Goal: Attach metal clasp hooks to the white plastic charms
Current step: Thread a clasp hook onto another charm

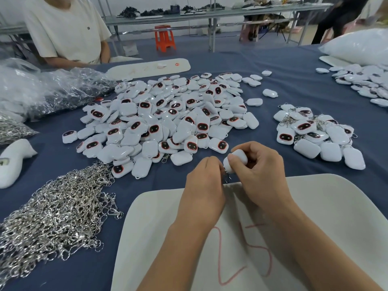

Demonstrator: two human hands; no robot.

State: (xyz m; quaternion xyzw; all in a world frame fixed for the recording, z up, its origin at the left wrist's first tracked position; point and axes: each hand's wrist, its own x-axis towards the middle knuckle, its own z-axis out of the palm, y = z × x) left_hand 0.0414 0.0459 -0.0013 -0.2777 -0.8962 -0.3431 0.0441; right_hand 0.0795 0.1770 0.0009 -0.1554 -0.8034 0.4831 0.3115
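Right hand [257, 164]: pinched a white charm [236, 159], steadying its loop.
Left hand [204, 175]: pinched the clasp hook [227, 177] at the charm's seven o'clock, for threading.

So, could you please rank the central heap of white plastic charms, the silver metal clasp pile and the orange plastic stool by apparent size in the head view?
1. Central heap of white plastic charms
2. Silver metal clasp pile, close behind, though nearer the camera
3. Orange plastic stool, smallest, but farthest

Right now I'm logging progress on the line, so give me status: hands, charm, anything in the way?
Right hand grips white charm. Left hand pinches metal clasp at the charm's lower end; attachment unconfirmed. Nothing blocking.
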